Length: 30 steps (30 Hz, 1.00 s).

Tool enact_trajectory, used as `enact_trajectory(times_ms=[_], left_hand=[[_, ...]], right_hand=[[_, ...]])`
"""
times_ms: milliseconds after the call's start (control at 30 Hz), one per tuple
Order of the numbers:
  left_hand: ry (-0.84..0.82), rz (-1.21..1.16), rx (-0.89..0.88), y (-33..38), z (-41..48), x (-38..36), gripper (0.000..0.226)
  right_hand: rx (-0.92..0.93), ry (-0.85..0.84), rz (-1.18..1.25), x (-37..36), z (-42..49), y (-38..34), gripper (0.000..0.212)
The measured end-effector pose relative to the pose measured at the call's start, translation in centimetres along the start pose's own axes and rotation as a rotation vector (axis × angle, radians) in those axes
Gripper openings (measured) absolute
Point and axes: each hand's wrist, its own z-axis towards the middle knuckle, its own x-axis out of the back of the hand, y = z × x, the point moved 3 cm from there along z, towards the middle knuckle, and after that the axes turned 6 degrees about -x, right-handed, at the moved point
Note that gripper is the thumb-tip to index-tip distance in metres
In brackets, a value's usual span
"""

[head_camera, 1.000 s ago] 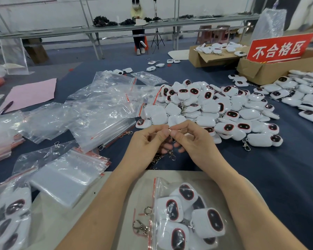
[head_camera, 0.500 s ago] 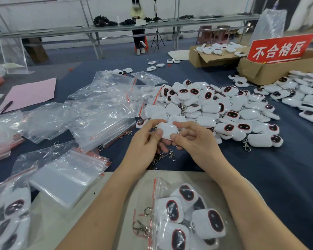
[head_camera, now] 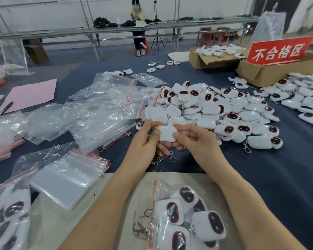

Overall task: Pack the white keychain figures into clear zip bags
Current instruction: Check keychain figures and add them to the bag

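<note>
A white keychain figure [head_camera: 167, 133] sits between both hands above the blue table, its plain back facing me. My left hand [head_camera: 145, 143] pinches its left side and my right hand [head_camera: 195, 141] pinches its right side. Metal clasps [head_camera: 172, 156] dangle below the hands. A large pile of white figures [head_camera: 215, 107] with dark red-rimmed faces lies just beyond. In front of me a clear zip bag [head_camera: 184, 219] holds several figures. Empty clear zip bags [head_camera: 101, 112] are heaped to the left, and a flat stack [head_camera: 69, 175] lies nearer.
Cardboard boxes [head_camera: 264, 73] with a red sign [head_camera: 278, 51] stand at the back right, and more figures [head_camera: 304, 98] spread beside them. A pink sheet [head_camera: 31, 94] lies far left. Filled bags [head_camera: 9, 219] sit at the lower left. A person sits at a distant bench.
The hands have spread slightly and turned the white figure, which was mostly hidden behind the fingers and now shows its plain back between them.
</note>
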Motion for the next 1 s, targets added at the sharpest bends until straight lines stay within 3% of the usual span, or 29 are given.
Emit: enact_trajectory(times_ms=[133,467,633,767,1000], left_hand=[[0.013,-0.001,-0.027,0.2,0.1,0.0,0.015],[0.067,0.002,-0.033,0.1,0.0,0.2,0.012],[-0.005,0.039,-0.115,0.2,-0.3,-0.6,0.016],[0.119,-0.036,-0.145,0.4,-0.3,-1.2,0.022],[0.170,-0.057,-0.111,0.5,-0.3,-1.6,0.022]], right_hand=[[-0.005,-0.038,0.038,-0.1,-0.1,-0.3,0.030],[-0.027,-0.042,-0.027,-0.4,-0.1,-0.1,0.021],[0.013,0.036,-0.043,-0.7,-0.3,-0.3,0.015],[0.139,0.109,-0.096,-1.2,-0.8,-0.9,0.022],[0.138,0.156,-0.135,-1.2,-0.8,-0.7,0.022]])
